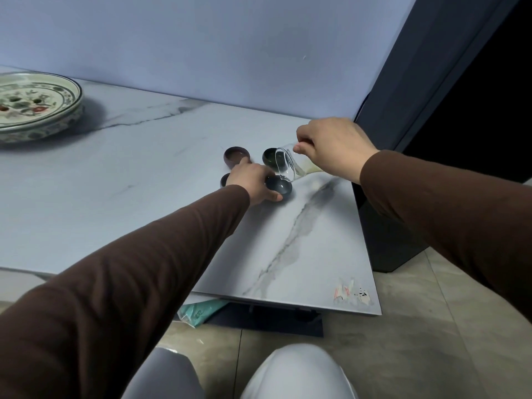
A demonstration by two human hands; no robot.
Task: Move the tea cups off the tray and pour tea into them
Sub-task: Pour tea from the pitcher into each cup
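Note:
Several small dark tea cups stand together on the marble table. My left hand grips the near dark grey cup by its side. A brown cup sits behind, a dark green cup to its right, and another cup is mostly hidden by my left hand. My right hand holds a clear glass pitcher tipped steeply down, its spout over the grey cup. The patterned ceramic tray stands at the far left with no cups visible on it.
The table's right edge runs close to the cups, with a dark cabinet beyond it. A wall rises behind the table. A teal bag lies under the table on the tiled floor. My knees show at the bottom.

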